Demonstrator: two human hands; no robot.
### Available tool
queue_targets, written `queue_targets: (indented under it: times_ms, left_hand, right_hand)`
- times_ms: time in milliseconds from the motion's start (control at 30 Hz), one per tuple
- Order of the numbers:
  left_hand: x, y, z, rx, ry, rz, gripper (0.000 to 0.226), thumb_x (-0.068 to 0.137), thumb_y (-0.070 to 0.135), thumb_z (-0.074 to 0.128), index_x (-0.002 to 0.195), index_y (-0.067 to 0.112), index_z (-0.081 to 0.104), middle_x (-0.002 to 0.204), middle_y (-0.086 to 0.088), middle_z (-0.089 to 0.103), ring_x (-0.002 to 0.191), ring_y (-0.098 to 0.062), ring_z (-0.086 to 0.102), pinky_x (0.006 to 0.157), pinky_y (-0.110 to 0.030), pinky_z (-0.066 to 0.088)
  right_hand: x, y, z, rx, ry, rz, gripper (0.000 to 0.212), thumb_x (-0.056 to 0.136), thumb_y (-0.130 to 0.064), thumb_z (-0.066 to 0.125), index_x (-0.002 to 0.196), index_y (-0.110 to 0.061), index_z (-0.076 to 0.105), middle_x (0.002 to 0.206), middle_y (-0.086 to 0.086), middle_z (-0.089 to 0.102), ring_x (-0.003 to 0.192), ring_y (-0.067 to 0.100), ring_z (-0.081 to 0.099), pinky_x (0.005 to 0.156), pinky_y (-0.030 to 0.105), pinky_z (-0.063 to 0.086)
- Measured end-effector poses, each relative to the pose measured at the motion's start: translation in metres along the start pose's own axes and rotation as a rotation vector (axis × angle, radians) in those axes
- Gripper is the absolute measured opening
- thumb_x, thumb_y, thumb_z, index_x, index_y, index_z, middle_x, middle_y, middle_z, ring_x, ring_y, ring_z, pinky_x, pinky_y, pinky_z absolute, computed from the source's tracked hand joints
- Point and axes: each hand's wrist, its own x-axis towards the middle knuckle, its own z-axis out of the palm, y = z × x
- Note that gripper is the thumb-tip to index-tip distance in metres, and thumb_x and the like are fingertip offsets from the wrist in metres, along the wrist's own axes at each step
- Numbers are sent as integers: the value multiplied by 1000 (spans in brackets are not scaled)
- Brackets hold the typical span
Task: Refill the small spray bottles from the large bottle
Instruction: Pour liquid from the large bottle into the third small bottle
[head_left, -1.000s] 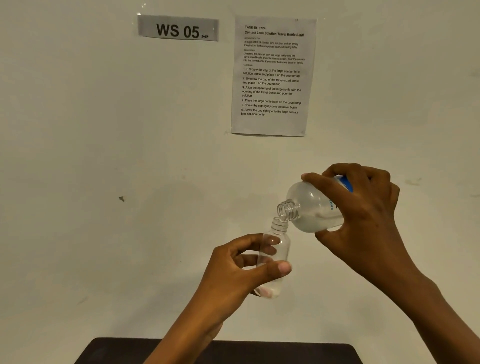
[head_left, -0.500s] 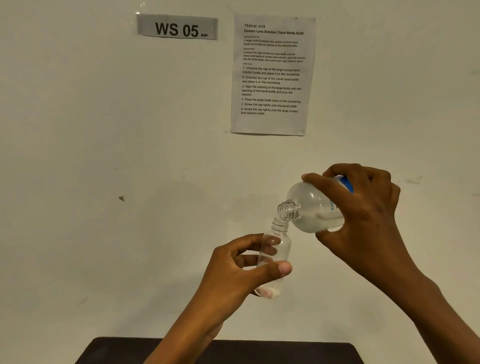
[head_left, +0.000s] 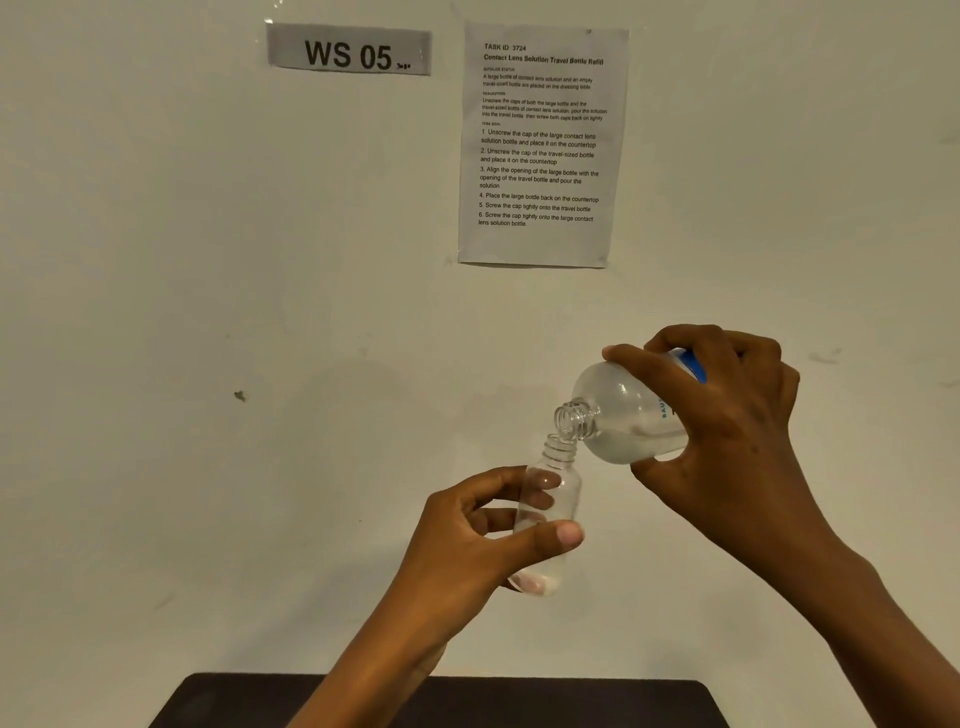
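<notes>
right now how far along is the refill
Done: both bottles are uncapped, with bare threaded necks. In hand: the right hand tips the large bottle so its mouth sits just above the neck of the small bottle, which the left hand holds upright; only a little liquid shows at its bottom. Left: most of the filling, then recapping both. No caps are in view.

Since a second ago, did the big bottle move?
No. The large bottle sits the same way below the instruction sheet, tipped over the small bottle.
</notes>
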Motion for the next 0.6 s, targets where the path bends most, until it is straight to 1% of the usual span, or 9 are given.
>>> queue_targets:
  times_ms: [133, 267, 367, 500, 600]
  left_hand:
    - [0, 0, 1, 16, 0, -1, 44, 45, 41, 72, 89, 36, 66, 93, 14, 68, 83, -6, 68, 54, -17, 52]
    - [0, 0, 1, 30, 7, -4, 46, 44, 43, 72, 90, 36, 66, 94, 15, 68, 83, -5, 67, 55, -17, 52]
    - [0, -1, 0, 32, 9, -5, 46, 44, 44, 72, 88, 36, 67, 94, 14, 69, 83, -4, 67, 54, -18, 52]
    - [0, -1, 0, 25, 12, -5, 42, 48, 41, 77, 89, 34, 68, 94, 12, 70, 85, -8, 68, 54, -18, 51]
    - [0, -1, 0, 11, 14, -6, 38, 50, 41, 83, 85, 36, 69, 89, 14, 70, 83, -3, 68, 52, -17, 51]
  right_hand:
    - [0, 0, 0, 7, 1, -3, 81, 49, -11, 85, 118, -30, 47, 112, 11, 55, 106, 28, 32, 83, 38, 23]
    - [0, 0, 1, 2, -5, -2, 83, 48, -10, 85, 118, -30, 47, 112, 11, 55, 106, 28, 32, 84, 38, 23]
    - [0, 0, 1, -1, -3, -1, 83, 48, -11, 85, 118, -30, 47, 112, 11, 55, 106, 28, 33, 84, 37, 23]
    - [1, 0, 1, -3, -4, -3, 83, 48, -10, 85, 118, -31, 46, 112, 10, 55, 106, 28, 33, 84, 37, 23]
    - [1, 0, 0, -1, -7, -2, 84, 46, -8, 85, 118, -31, 46, 111, 9, 54, 105, 27, 33, 83, 37, 22]
